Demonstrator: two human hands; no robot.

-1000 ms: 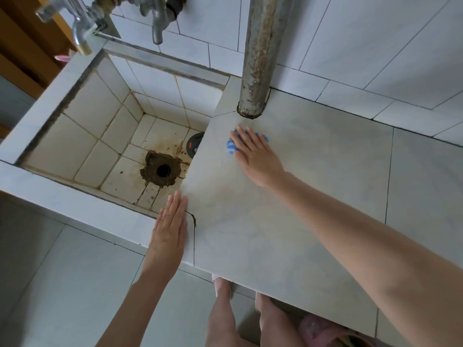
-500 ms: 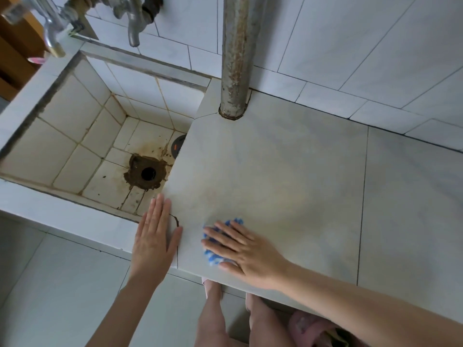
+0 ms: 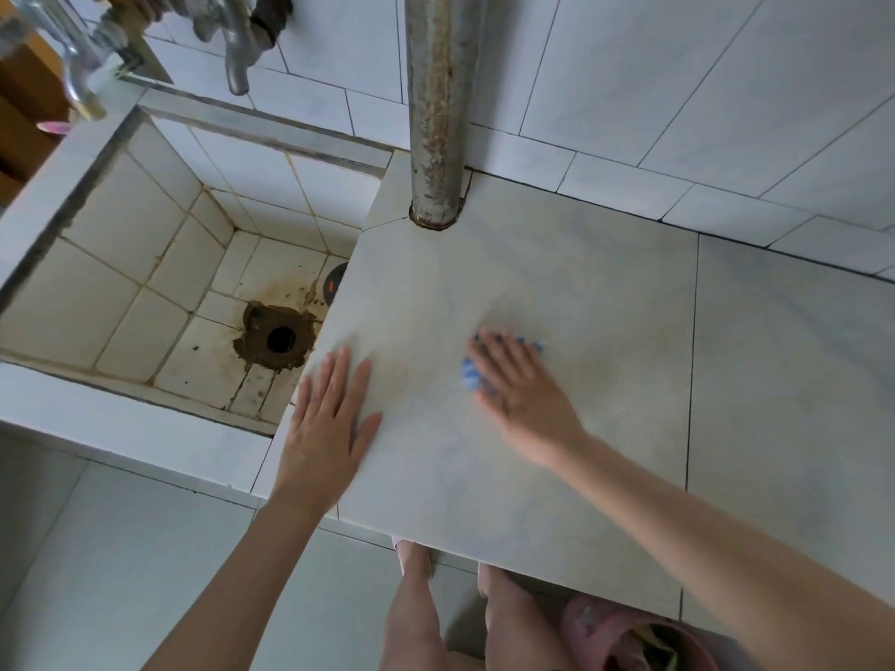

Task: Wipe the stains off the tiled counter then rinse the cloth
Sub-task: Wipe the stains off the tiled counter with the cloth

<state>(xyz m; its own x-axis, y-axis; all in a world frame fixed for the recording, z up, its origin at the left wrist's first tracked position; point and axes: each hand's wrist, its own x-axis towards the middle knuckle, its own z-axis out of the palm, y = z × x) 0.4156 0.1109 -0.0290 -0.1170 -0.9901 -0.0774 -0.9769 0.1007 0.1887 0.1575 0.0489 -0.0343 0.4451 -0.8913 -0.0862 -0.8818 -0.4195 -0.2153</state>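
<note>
I count two hands, left hand (image 3: 329,428) and right hand (image 3: 518,389); one cloth (image 3: 469,377); two taps (image 3: 235,50) (image 3: 82,84); one pipe (image 3: 438,104); one sink (image 3: 145,414); one drain (image 3: 281,339).

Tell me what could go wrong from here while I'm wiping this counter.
The small blue cloth is only pressed under the flat right hand, so it may slip out. The left hand rests on a corner of the pale tiled counter, so the faint yellowish stain beside it could get missed.

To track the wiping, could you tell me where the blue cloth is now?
In the head view, the blue cloth sits under the right hand on the counter, right of the sink.
</note>
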